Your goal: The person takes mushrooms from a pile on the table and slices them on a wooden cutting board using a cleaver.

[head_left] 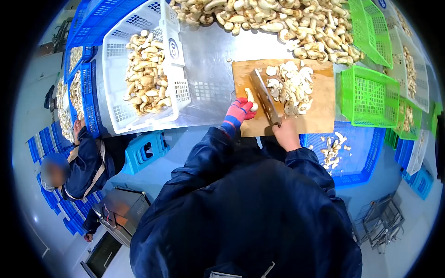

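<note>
My left hand [241,110], in a pink and blue striped glove, pinches a whole mushroom [250,97] over the left side of a wooden cutting board [320,121]. Bare and closed, my right hand [286,132] grips the handle of a cleaver [265,95] at the board's front edge. The broad blade stands tilted on the board, between the held mushroom and a heap of sliced mushrooms [296,88]. Blade and mushroom are apart.
Whole mushrooms [278,18] are piled behind the board. A white basket [120,111] of mushrooms stands left; a green basket [371,95] stands right. Below it, a blue crate [357,171] holds mushroom pieces. Another person [85,162] is at far left near a blue stool [146,150].
</note>
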{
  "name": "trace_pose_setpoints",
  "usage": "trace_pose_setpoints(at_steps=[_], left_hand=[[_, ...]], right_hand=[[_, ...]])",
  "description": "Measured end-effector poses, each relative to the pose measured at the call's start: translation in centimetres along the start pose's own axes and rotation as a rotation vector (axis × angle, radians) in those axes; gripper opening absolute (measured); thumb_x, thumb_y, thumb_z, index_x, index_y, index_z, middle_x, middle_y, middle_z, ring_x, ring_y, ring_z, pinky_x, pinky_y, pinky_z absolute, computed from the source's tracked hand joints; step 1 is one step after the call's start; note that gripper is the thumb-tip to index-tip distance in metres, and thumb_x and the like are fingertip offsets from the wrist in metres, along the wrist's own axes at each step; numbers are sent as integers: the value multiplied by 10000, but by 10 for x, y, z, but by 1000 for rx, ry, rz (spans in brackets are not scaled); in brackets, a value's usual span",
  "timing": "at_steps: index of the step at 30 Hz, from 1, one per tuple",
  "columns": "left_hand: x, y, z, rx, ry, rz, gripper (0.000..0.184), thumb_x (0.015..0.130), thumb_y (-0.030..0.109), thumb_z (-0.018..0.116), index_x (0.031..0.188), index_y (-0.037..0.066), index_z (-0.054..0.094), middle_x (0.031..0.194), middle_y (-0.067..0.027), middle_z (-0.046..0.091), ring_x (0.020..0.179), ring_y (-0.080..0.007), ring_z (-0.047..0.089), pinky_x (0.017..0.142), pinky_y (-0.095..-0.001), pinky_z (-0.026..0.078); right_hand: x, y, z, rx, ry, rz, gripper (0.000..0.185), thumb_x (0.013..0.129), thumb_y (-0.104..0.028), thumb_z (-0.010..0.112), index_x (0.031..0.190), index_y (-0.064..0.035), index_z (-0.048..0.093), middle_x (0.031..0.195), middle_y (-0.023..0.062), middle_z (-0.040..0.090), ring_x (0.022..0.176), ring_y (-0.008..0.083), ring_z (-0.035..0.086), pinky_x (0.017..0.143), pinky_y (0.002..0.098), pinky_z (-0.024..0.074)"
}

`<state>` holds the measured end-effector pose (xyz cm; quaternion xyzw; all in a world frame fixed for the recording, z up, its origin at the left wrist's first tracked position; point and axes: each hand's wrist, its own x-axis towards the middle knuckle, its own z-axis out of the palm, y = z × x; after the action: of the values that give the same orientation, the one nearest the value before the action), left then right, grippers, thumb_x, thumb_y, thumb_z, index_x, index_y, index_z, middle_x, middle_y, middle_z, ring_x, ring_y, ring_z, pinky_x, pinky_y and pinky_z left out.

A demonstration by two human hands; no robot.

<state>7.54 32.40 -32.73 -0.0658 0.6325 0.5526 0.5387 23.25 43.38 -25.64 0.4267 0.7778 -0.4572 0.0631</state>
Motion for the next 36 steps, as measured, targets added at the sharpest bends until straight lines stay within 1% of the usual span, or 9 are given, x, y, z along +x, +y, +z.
trace_pose_setpoints(at_steps=[2, 5, 9, 16, 20, 23, 24, 27, 36], left_hand=[[0, -2, 15, 112, 43, 8, 310, 833, 142, 617, 1055, 8, 447, 871, -115, 603, 725, -201, 620, 600, -276, 524], [-3, -7, 18, 975, 239, 367, 311, 784, 170, 672, 967, 3, 485, 812, -95, 602, 695, -181, 604, 562, -284, 492], [0, -20, 19, 244, 209, 193, 370, 703, 134, 728, 961, -6, 503, 689, -60, 580, 643, -147, 577, 546, -280, 473], [19, -32, 25, 207, 232, 104, 415, 707, 111, 698, 1056, -4, 506, 838, -105, 629, 679, -188, 612, 608, -295, 497], [26, -36, 10, 1070, 129, 454, 345, 841, 173, 554, 1155, 50, 479, 1069, -83, 619, 952, -223, 589, 817, -326, 459], [41, -50, 4, 225, -26, 264, 317, 870, 147, 508, 1170, 53, 467, 1107, -84, 600, 979, -209, 579, 817, -316, 456], [15, -17, 21, 742, 127, 234, 353, 837, 143, 561, 1165, 52, 465, 1092, -85, 607, 972, -205, 584, 810, -304, 459], [13, -14, 22, 961, 173, 315, 344, 836, 259, 520, 1107, 50, 550, 1044, -119, 619, 969, -263, 580, 808, -349, 456], [3, 3, 24, 304, 192, 0, 388, 691, 193, 732, 927, -14, 503, 787, -106, 623, 666, -189, 615, 585, -312, 498]], right_hand=[[-3, 6, 4, -76, -78, 21, 225, 719, -135, 539, 827, 47, 614, 727, 275, 580, 733, 422, 572, 702, 461, 454], [-9, -1, 5, -85, -95, 36, 233, 722, -149, 544, 823, 50, 613, 733, 280, 579, 737, 426, 571, 710, 468, 455], [-6, 7, 13, -46, -62, 10, 220, 724, -138, 535, 809, 51, 611, 725, 278, 580, 733, 424, 574, 707, 475, 457], [-14, -1, 11, -201, -12, -78, 192, 735, -133, 538, 790, 47, 576, 678, 267, 581, 667, 408, 590, 637, 480, 477], [-49, -8, -3, -259, -61, -49, 196, 752, -121, 541, 883, 20, 504, 633, 248, 583, 619, 391, 602, 575, 473, 493], [-65, -4, -6, -203, -63, 6, 191, 748, -113, 545, 875, 26, 513, 621, 242, 581, 603, 397, 597, 568, 471, 492], [-67, 0, -5, -197, -29, -20, 192, 745, -110, 548, 875, 29, 523, 606, 235, 578, 594, 396, 596, 562, 469, 492], [-67, 1, -6, -193, -45, 3, 189, 739, -102, 550, 871, 33, 535, 622, 239, 580, 600, 393, 598, 559, 467, 492], [20, 6, 24, -173, -26, -74, 211, 759, -143, 499, 853, 14, 604, 732, 244, 601, 736, 399, 596, 688, 472, 472]])
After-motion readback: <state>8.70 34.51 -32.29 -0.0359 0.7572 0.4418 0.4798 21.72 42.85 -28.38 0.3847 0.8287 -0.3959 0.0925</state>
